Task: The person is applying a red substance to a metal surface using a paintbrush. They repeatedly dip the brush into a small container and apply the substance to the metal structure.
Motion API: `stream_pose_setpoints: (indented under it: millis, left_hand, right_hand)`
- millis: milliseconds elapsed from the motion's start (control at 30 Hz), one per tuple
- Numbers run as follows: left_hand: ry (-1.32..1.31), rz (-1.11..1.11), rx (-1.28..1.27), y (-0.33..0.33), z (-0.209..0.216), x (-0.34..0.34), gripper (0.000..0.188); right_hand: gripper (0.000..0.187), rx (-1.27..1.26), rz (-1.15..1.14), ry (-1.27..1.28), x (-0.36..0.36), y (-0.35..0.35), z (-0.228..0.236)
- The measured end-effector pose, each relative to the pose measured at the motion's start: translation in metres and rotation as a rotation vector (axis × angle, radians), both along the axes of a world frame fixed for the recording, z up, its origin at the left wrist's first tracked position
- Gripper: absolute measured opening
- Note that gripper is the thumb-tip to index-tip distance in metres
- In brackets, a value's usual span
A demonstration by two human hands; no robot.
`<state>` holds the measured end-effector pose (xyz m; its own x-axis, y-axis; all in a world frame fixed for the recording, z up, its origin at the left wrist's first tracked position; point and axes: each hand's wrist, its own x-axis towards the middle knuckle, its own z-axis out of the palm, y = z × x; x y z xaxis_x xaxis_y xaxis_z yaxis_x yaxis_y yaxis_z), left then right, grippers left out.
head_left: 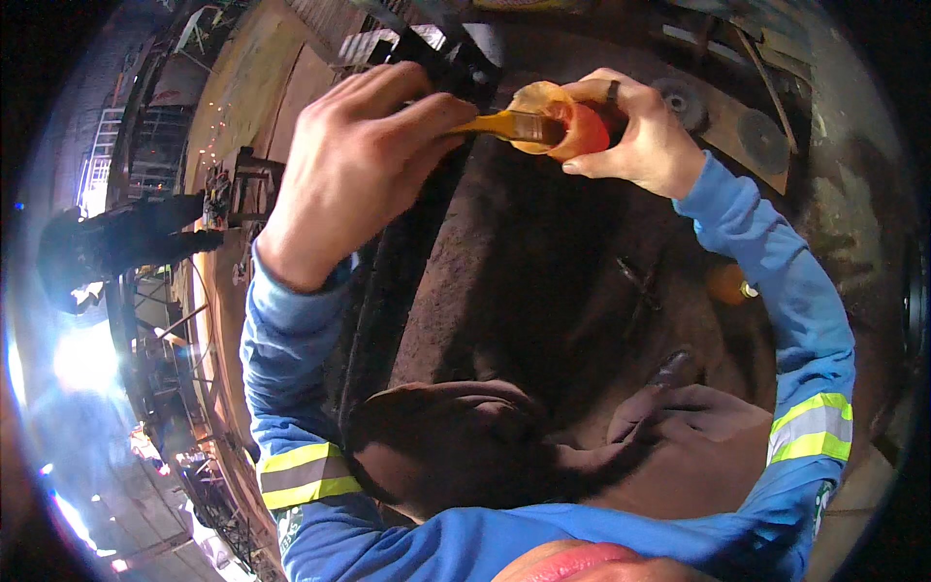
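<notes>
Up in front of me, my left hand (359,155) is closed round the yellow handle of a paintbrush (490,124). The brush points to the right, and its bristles lie inside the mouth of a cut-off translucent orange plastic container (583,136). My right hand (645,131) wraps this container from the right, with the thumb below and the fingers over the top. The container is tilted, its opening facing left toward the brush. Reddish-orange colour shows on its right side; I cannot tell how much paint is in it.
Two round discs (761,136) lie on a board at the far right. An orange bottle (729,284) stands beside my right forearm, and a thin dark tool (638,281) lies on the floor. At left, a dark-clothed person (116,242) is near metal frames, bright glare and sparks.
</notes>
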<state>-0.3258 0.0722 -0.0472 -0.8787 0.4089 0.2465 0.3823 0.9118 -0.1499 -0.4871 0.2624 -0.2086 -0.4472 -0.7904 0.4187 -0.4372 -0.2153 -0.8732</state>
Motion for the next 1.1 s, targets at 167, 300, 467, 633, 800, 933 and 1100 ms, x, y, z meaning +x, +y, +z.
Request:
stream_pose_setpoints:
  millis: [167, 300, 467, 633, 800, 933, 1100]
  left_hand:
    - [-0.016, 0.012, 0.122, -0.005, -0.01, -0.001, 0.026]
    - [0.011, 0.056, 0.279, -0.01, -0.011, -0.003, 0.024]
    - [-0.052, 0.19, 0.348, -0.012, -0.026, 0.007, 0.019]
    - [-0.061, 0.252, 0.553, -0.017, -0.04, 0.01, 0.015]
    - [-0.102, 0.452, 0.773, -0.031, -0.05, 0.028, 0.013]
    - [-0.02, 0.408, 0.738, -0.035, -0.05, 0.035, 0.014]
    - [0.016, 0.331, 0.562, -0.016, -0.054, 0.026, 0.021]
  right_hand:
    - [0.057, 0.053, -0.062, 0.053, 0.002, 0.004, 0.003]
    - [0.057, 0.008, -0.102, 0.065, 0.006, 0.001, 0.007]
    - [0.057, 0.064, -0.158, 0.176, 0.001, 0.0, 0.008]
    - [0.058, 0.104, -0.171, 0.188, 0.001, 0.0, -0.001]
    - [0.058, 0.15, -0.2, 0.132, -0.001, 0.001, -0.002]
    - [0.058, 0.137, -0.205, 0.112, 0.0, 0.001, -0.004]
    - [0.057, 0.141, -0.183, 0.177, 0.005, 0.0, -0.001]
